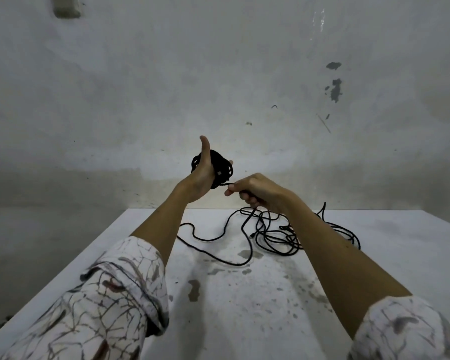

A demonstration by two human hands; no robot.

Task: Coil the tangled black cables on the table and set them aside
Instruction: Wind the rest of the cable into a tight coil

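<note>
My left hand (202,175) holds a partly wound coil (220,167), thumb raised. My right hand (255,189) pinches the feeding strand. By my estimate, most cable (270,235) remains tangled on the far-right table (244,294), nothing set aside.

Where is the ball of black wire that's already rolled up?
In the head view, the wound black cable bundle sits mid-frame, raised above the white table, wrapped around the left hand, beside the right hand.

- A bare, worn utility or workshop-like room; which exactly cannot be told.
- Far wall (218,74): stained, patchy paint, chipped spots at right.
- White desk (244,307): spattered with grey stains.
</note>
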